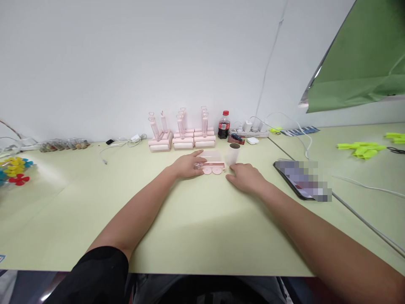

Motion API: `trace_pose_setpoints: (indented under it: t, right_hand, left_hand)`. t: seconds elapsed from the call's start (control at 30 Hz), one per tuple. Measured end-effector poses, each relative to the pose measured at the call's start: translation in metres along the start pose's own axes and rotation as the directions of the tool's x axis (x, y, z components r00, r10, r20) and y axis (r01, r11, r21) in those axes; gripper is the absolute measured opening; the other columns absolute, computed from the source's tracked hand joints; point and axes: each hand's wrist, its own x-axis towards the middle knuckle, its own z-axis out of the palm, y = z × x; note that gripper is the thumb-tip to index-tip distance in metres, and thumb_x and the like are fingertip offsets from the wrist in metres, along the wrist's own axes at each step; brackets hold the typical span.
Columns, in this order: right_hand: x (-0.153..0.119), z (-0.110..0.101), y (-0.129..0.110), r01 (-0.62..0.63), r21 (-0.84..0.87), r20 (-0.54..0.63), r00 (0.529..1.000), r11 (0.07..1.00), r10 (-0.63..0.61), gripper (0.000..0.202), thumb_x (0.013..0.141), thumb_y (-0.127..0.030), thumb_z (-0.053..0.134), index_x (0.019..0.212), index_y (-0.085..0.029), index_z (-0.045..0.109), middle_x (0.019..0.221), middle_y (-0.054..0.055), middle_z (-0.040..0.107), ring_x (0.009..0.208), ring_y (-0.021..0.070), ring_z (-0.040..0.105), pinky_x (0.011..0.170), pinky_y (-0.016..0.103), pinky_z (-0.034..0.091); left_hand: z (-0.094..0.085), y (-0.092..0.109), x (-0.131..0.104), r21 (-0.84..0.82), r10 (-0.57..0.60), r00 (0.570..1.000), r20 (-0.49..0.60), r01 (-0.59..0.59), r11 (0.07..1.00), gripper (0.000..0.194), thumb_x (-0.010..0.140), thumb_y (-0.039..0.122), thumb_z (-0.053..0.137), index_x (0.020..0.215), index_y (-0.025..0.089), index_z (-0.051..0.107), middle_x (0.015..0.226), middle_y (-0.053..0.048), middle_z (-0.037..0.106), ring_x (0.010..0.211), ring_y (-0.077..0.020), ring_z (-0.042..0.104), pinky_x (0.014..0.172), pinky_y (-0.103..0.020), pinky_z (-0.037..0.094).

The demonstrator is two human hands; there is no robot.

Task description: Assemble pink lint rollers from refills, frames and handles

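My left hand (pixel 187 164) rests on the table with its fingers spread, at the left end of a small group of pink parts. Its fingertips reach a clear piece (pixel 198 166) and the end of a pink, trough-like part (pixel 215 164). Two flat pink discs (pixel 217 170) lie side by side in front of that part. Behind it is a pale, see-through cover (pixel 210 156). My right hand (pixel 247 177) lies with thumb and forefinger apart, close to the foot of an upright white roll (pixel 232 155). Whether it touches the roll I cannot tell.
Several pink lint-roller-like units (pixel 183 141) with upright clear handles stand along the wall. Right of them are a cola bottle (pixel 224 126) and a power strip (pixel 257 133). A phone (pixel 297 179) lies beyond my right hand, near a cable and yellow-green pieces (pixel 362 149).
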Motion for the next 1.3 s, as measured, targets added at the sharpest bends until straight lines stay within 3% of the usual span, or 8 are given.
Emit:
trace_pose_setpoints:
  t: [0.23, 0.8, 0.9, 0.97, 1.03, 1.1, 1.2, 1.3]
  right_hand:
    - [0.007, 0.004, -0.004, 0.004, -0.001, -0.035, 0.999, 1.0, -0.004, 0.047, 0.093, -0.048, 0.04, 0.119, -0.015, 0.061, 0.127, 0.018, 0.059, 0.115, 0.0365, 0.051, 0.087, 0.042, 0.041]
    - [0.006, 0.007, -0.013, -0.04, 0.038, -0.114, 0.992, 0.998, 0.044, 0.052, 0.09, -0.057, 0.045, 0.112, -0.013, 0.063, 0.116, 0.021, 0.064, 0.106, 0.0354, 0.058, 0.079, 0.041, 0.043]
    - [0.001, 0.003, -0.01, -0.031, 0.062, -0.11, 0.993, 0.998, 0.038, 0.05, 0.089, -0.056, 0.046, 0.111, -0.014, 0.063, 0.107, 0.019, 0.068, 0.097, 0.0336, 0.062, 0.073, 0.039, 0.044]
    - [-0.005, 0.0, -0.01, -0.02, 0.096, -0.151, 0.988, 0.995, 0.035, 0.046, 0.09, -0.052, 0.046, 0.11, -0.014, 0.063, 0.101, 0.017, 0.069, 0.094, 0.0318, 0.063, 0.072, 0.038, 0.044]
    - [-0.013, -0.001, -0.014, 0.087, 0.228, -0.24, 0.97, 0.97, -0.031, 0.039, 0.091, -0.048, 0.046, 0.107, -0.016, 0.063, 0.101, 0.014, 0.07, 0.094, 0.0283, 0.063, 0.075, 0.036, 0.044]
    - [-0.025, 0.0, -0.022, 0.314, 0.443, -0.318, 0.931, 0.84, -0.18, 0.037, 0.09, -0.047, 0.051, 0.11, -0.018, 0.061, 0.106, 0.01, 0.068, 0.094, 0.0232, 0.062, 0.077, 0.033, 0.046]
    - [-0.042, 0.006, -0.038, 0.524, 0.65, -0.332, 0.848, 0.551, -0.414, 0.04, 0.086, -0.047, 0.058, 0.117, -0.022, 0.057, 0.104, 0.005, 0.065, 0.088, 0.0181, 0.06, 0.074, 0.029, 0.047]
    - [-0.052, 0.013, -0.05, 0.543, 0.681, -0.3, 0.819, 0.491, -0.489, 0.025, 0.091, -0.045, 0.052, 0.087, -0.021, 0.057, 0.072, -0.002, 0.055, 0.064, 0.0138, 0.05, 0.059, 0.025, 0.04]
  left_hand:
    - [-0.004, 0.004, 0.0, 0.023, -0.009, 1.0, 0.016, 0.009, 1.0, 0.056, 0.082, 0.051, 0.059, 0.134, 0.029, 0.057, 0.16, -0.002, 0.026, 0.111, -0.0248, 0.064, 0.094, -0.033, 0.049]
    - [-0.004, 0.001, -0.004, 0.015, -0.015, 1.0, 0.012, 0.014, 1.0, 0.062, 0.08, 0.057, 0.06, 0.135, 0.029, 0.055, 0.158, -0.004, 0.028, 0.112, -0.0262, 0.062, 0.095, -0.033, 0.048]
    - [-0.007, 0.006, -0.008, -0.033, -0.012, 0.996, -0.085, 0.01, 0.999, 0.068, 0.079, 0.06, 0.061, 0.137, 0.025, 0.052, 0.153, -0.009, 0.034, 0.112, -0.0275, 0.06, 0.093, -0.036, 0.049]
    - [-0.01, 0.016, -0.012, -0.155, -0.004, 0.973, -0.232, -0.033, 0.987, 0.058, 0.082, 0.059, 0.058, 0.126, 0.021, 0.058, 0.137, -0.012, 0.048, 0.107, -0.0254, 0.06, 0.089, -0.036, 0.049]
    - [-0.014, 0.034, -0.017, -0.384, -0.064, 0.916, -0.397, -0.103, 0.918, 0.046, 0.086, 0.06, 0.053, 0.104, 0.018, 0.063, 0.108, -0.01, 0.06, 0.092, -0.0205, 0.06, 0.08, -0.033, 0.049]
    - [-0.016, 0.056, -0.025, -0.646, -0.209, 0.843, -0.496, -0.198, 0.737, 0.047, 0.087, 0.064, 0.048, 0.087, 0.019, 0.059, 0.082, -0.004, 0.058, 0.075, -0.0164, 0.057, 0.069, -0.03, 0.048]
    - [-0.015, 0.085, -0.041, -0.819, -0.361, 0.775, -0.518, -0.329, 0.47, 0.051, 0.085, 0.071, 0.045, 0.086, 0.02, 0.054, 0.076, -0.002, 0.055, 0.07, -0.0146, 0.055, 0.062, -0.027, 0.045]
    - [-0.008, 0.097, -0.057, -0.877, -0.461, 0.752, -0.472, -0.343, 0.337, 0.052, 0.086, 0.071, 0.041, 0.091, 0.021, 0.054, 0.077, -0.001, 0.055, 0.068, -0.013, 0.054, 0.062, -0.026, 0.045]
